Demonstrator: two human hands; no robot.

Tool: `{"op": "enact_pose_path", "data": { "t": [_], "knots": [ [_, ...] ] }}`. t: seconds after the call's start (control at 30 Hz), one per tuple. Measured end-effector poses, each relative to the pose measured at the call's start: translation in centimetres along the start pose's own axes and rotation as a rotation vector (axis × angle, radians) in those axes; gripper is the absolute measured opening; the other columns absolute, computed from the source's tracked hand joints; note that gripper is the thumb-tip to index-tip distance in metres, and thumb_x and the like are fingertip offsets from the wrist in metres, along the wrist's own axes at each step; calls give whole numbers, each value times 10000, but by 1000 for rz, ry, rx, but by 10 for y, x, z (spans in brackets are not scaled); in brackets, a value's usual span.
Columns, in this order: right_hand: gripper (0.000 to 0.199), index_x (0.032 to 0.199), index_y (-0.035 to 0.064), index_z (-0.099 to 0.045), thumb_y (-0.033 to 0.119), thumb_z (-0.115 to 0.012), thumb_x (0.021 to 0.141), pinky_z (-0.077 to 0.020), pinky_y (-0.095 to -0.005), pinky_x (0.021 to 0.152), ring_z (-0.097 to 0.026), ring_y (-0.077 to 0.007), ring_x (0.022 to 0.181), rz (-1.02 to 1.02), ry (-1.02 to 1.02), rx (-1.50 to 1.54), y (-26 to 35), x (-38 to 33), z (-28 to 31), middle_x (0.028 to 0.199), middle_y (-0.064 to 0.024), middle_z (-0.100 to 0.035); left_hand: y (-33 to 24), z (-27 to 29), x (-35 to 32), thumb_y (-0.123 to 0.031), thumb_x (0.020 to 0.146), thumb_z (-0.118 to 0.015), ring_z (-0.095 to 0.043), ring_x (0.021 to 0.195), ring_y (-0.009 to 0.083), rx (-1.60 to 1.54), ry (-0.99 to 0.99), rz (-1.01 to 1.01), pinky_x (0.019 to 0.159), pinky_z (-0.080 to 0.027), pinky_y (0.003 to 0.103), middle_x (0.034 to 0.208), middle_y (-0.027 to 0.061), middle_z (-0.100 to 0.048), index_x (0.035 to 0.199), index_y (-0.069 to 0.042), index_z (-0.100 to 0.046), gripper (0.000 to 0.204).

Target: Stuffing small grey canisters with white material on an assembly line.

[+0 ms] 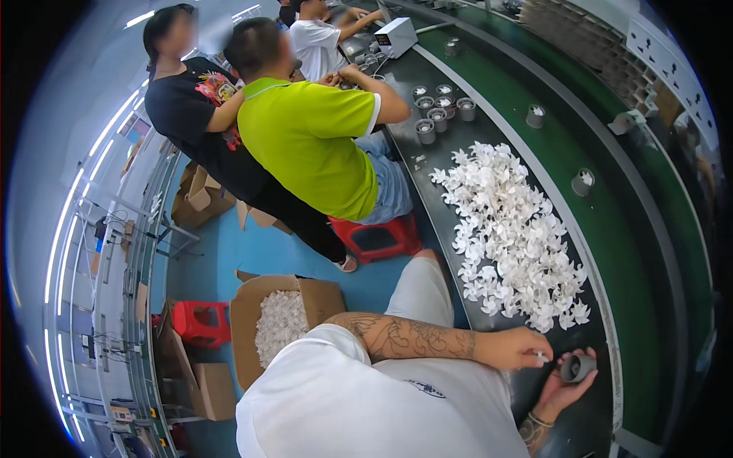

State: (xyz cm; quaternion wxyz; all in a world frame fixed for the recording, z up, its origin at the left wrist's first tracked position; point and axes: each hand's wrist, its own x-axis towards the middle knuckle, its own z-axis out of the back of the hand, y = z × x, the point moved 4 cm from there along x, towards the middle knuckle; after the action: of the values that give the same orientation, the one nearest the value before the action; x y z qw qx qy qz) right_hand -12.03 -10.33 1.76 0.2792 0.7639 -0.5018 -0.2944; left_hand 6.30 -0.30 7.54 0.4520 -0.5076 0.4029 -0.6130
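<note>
My right hand [560,394] holds a grey cup-shaped housing [578,370], its open end tilted up; the inside looks hollow, with a darker round part at its middle. Close beside it, the fingers of my left hand [510,349] pinch a small whitish piece [542,356], too small to name exactly. Just beyond both hands, a large heap of white bladed fan wheels [511,229] lies on the dark worktop [427,179].
Several grey housings [437,117] stand past the heap; others, like this housing [583,182], sit on the green conveyor belt [649,305] at right. A co-worker in a lime shirt [313,145] sits ahead. At left are a carton of white parts [321,299] and a red stool [200,324].
</note>
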Motion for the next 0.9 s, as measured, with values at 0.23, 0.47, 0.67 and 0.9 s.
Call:
{"op": "enact_pose_path", "data": {
  "t": [0.23,0.47,0.67,0.9],
  "knots": [
    [601,1282,62,-496,603,-348,1068,-480,-305,544,-593,-203,665,-229,278,15,-51,-14,-27,1005,-127,-618,10,18,-22,-208,1055,-607,-623,640,86,-353,-307,496,584,-512,267,751,-2,-611,1143,-31,-584,200],
    [603,1233,70,-497,614,-292,1075,-472,-300,505,-588,-202,614,-396,304,-42,-64,-20,-26,991,-110,-617,6,19,-27,-103,1018,-633,-670,936,134,-43,-282,358,828,-555,278,1032,88,-652,1245,19,-589,261],
    [623,1231,69,-510,619,-262,1077,-473,-306,492,-606,-198,661,-421,286,-47,-61,-21,-21,999,-97,-632,13,7,-31,-40,1024,-608,-642,1020,113,-388,-340,431,880,-538,286,1151,85,-674,1353,6,-572,334],
    [620,1267,52,-529,590,-277,1089,-524,-346,577,-659,-229,724,-439,330,8,-64,-21,-24,1009,-141,-688,-19,29,-39,-73,1019,-639,-580,953,52,-389,-398,420,782,-490,233,1063,26,-618,1231,-35,-576,225]
  ]
}}
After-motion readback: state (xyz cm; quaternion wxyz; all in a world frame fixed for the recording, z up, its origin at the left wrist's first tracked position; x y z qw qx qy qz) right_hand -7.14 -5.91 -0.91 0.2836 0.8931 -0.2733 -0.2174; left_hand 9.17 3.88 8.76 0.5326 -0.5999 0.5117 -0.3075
